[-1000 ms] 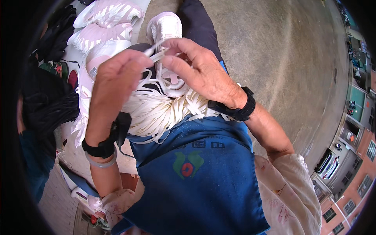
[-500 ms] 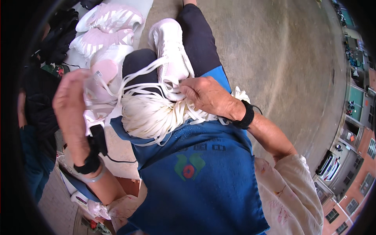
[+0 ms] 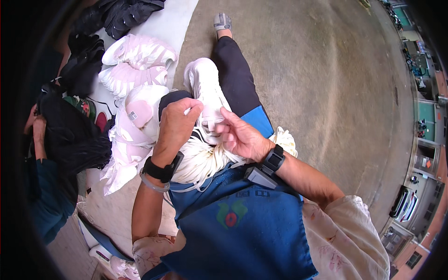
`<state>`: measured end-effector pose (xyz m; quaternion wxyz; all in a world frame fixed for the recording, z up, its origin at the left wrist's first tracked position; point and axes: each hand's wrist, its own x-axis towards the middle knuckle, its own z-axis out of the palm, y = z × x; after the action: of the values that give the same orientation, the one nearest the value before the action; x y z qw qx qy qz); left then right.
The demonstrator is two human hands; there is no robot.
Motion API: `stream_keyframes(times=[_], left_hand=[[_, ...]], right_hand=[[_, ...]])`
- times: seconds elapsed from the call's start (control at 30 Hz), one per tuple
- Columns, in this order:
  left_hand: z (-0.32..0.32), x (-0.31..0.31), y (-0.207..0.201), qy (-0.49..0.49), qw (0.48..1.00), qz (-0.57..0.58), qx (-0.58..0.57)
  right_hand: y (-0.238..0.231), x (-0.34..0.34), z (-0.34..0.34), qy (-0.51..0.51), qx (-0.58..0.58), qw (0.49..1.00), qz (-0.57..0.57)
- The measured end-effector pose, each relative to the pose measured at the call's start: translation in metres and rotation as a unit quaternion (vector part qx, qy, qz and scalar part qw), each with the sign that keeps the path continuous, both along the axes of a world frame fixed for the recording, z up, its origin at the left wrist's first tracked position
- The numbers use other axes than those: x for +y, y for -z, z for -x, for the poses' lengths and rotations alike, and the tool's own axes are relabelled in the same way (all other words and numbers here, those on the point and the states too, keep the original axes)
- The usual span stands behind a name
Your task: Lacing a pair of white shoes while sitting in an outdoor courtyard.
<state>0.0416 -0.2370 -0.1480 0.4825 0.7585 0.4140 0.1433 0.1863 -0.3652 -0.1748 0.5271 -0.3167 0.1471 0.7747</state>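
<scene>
A white shoe (image 3: 204, 77) rests on my lap with its toe pointing away from me. My left hand (image 3: 177, 122) is closed beside the shoe's opening, and a small bit of white shoelace shows at its fingertips. On the right side of the shoe, my right hand (image 3: 245, 137) has its thumb apart from its half-bent fingers, with nothing plainly held. Below both hands a thick bundle of white shoelaces (image 3: 203, 161) spreads across my lap over the blue apron (image 3: 242, 233). The shoe's lacing near the opening is partly hidden by my fingers.
Several pale pink and white shoes (image 3: 135, 77) lie on a white sheet (image 3: 179, 23) to the left. Black shoes (image 3: 128, 16) lie farther back. At far left, another person's hands (image 3: 37, 128) are by dark items. Concrete floor (image 3: 322, 93) extends to the right.
My left hand has come in from the left to the shoe opening. My right hand has loosened and turned, fingers parting. The view has shifted, showing more of the shoes and my foot.
</scene>
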Motion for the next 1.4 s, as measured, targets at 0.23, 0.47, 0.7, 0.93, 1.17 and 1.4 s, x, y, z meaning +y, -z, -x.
stream_keyframes(times=[0.23, 0.47, 0.7, 0.93, 1.17, 1.4], left_hand=[[-0.005, -0.009, 0.005, -0.018, 0.999, -0.040, 0.010], [-0.011, -0.014, -0.002, -0.020, 0.999, -0.021, 0.019], [-0.011, -0.015, 0.001, -0.033, 0.998, 0.047, 0.017], [-0.013, -0.015, 0.000, -0.066, 0.992, 0.108, 0.017], [-0.023, -0.014, -0.003, -0.055, 0.995, 0.030, 0.076], [-0.023, 0.000, -0.004, 0.015, 0.998, 0.017, 0.063]], right_hand=[[-0.004, -0.007, -0.012, -0.012, -0.020, 1.000, 0.017], [0.003, -0.013, -0.016, -0.025, -0.030, 0.999, -0.003], [0.006, -0.014, -0.015, -0.022, -0.050, 0.998, -0.029], [0.001, -0.014, -0.016, -0.024, -0.048, 0.999, -0.010], [0.001, -0.011, -0.018, -0.045, -0.064, 0.997, -0.005], [-0.004, -0.010, -0.020, -0.051, -0.069, 0.996, 0.014]])
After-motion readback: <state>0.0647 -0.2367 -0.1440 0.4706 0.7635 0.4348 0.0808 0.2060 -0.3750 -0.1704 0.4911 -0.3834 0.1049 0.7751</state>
